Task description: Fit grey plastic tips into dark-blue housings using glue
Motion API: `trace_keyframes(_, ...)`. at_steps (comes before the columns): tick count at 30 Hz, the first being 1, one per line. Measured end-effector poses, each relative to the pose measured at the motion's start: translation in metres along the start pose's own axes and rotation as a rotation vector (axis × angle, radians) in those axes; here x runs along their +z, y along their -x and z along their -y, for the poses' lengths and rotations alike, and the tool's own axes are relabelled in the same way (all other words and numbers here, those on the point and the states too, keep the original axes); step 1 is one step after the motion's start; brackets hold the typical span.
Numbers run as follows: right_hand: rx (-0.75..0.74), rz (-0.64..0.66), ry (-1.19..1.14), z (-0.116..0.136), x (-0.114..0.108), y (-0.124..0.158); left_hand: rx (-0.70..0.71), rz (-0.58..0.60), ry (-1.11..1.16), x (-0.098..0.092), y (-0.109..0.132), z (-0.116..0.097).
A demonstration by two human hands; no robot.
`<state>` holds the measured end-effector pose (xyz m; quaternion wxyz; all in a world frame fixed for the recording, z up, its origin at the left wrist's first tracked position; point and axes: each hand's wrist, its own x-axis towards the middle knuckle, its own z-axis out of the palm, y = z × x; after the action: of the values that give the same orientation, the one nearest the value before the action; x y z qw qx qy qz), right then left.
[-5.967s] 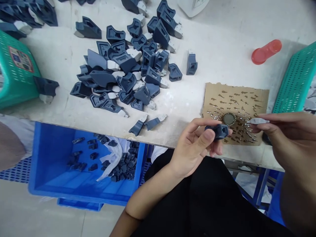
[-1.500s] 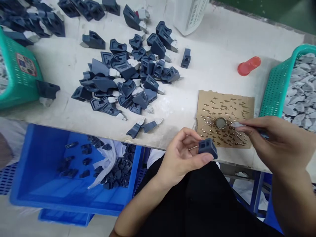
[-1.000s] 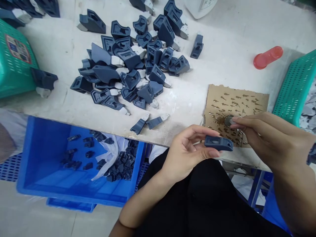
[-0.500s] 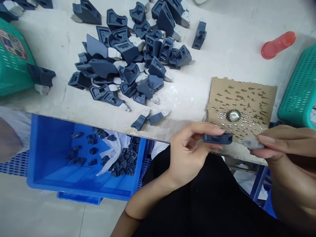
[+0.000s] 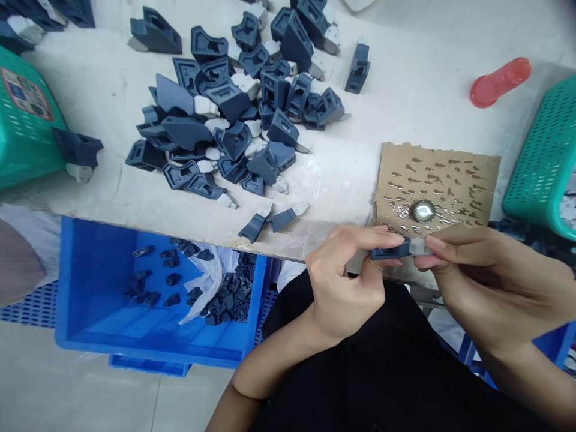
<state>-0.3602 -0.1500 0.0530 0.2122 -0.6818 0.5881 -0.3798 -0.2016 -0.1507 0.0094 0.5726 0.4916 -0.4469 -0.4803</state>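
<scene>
Between the thumb and fingers of my left hand (image 5: 344, 282) is a dark blue plastic piece (image 5: 389, 249), held at the table's front edge. My right hand (image 5: 490, 276) pinches a small light grey plastic piece (image 5: 418, 246) by its right end. The grey piece meets the right end of the blue one; how far it goes in is hidden. Just beyond my hands lies a piece of cardboard (image 5: 481, 174) dotted with shiny wet-looking drops, with a metal bottle cap (image 5: 423, 210) on it. Two joined blue and grey pieces (image 5: 281, 219) lie to the left of my hands.
A heap of similar blue and grey pieces (image 5: 229, 96) covers the table's middle. Green baskets stand at the left (image 5: 27, 138) and right (image 5: 535, 162). A red tapered object (image 5: 499, 83) is behind the cardboard. Below the table edge, a blue bin (image 5: 99, 324) holds small dark parts.
My right hand has moved left, bringing the grey piece from a small gap away up against the end of the blue piece. My left hand has stayed nearly in place.
</scene>
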Motion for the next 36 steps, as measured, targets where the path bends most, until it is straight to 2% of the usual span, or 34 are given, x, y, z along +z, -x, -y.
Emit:
trace_keyframes(2, -0.009, -0.031, 0.001, -0.006, 0.006, 0.002, 0.007, 0.024, -0.026, -0.001, -0.002, 0.002)
trace_keyframes(5, 0.090, 0.011, -0.082, -0.014, 0.011, -0.001, 0.007, 0.117, -0.060, -0.006, -0.012, 0.003)
trace_keyframes(8, 0.220, 0.070, -0.194, -0.017, 0.010, -0.008, 0.052, 0.282, -0.182, -0.014, -0.034, -0.005)
trace_keyframes(10, 0.259, 0.041, -0.220, -0.018, 0.004, -0.012, 0.142, 0.331, -0.328, -0.022, -0.057, -0.018)
trace_keyframes(12, 0.262, -0.074, -0.154, -0.024, -0.008, -0.013, 0.293, 0.254, -0.547, -0.035, -0.087, -0.034)
trace_keyframes(15, 0.307, -0.334, 0.068, -0.045, -0.037, -0.014, 0.555, -0.062, -0.907, -0.055, -0.149, -0.059)
trace_keyframes(17, 0.360, -0.449, 0.202, -0.066, -0.061, -0.015, 0.624, -0.190, -1.008, -0.061, -0.197, -0.070)
trace_keyframes(18, 0.383, -0.476, 0.252, -0.077, -0.074, -0.015, 0.622, -0.196, -1.023, -0.060, -0.220, -0.074)
trace_keyframes(20, 0.424, -0.460, 0.340, -0.094, -0.095, -0.016, 0.558, -0.128, -1.059, -0.051, -0.259, -0.080)
trace_keyframes(22, 0.456, -0.409, 0.419, -0.106, -0.109, -0.016, 0.473, -0.038, -1.126, -0.041, -0.279, -0.087)
trace_keyframes(24, 0.468, -0.376, 0.464, -0.111, -0.117, -0.011, 0.428, 0.007, -1.193, -0.038, -0.274, -0.095)
trace_keyframes(26, 0.462, -0.375, 0.473, -0.114, -0.120, -0.005, 0.419, -0.031, -1.244, -0.045, -0.251, -0.100)
trace_keyframes(28, 0.443, -0.385, 0.465, -0.118, -0.120, 0.000, 0.362, -0.092, -1.306, -0.063, -0.225, -0.097)
trace_keyframes(30, 0.409, -0.366, 0.445, -0.124, -0.120, 0.001, 0.240, -0.069, -1.395, -0.085, -0.209, -0.088)
trace_keyframes(33, 0.336, -0.280, 0.432, -0.131, -0.120, -0.007, 0.130, 0.020, -1.452, -0.114, -0.208, -0.073)
trace_keyframes(36, 0.280, -0.207, 0.453, -0.137, -0.118, -0.020, 0.203, -0.017, -1.369, -0.142, -0.209, -0.064)
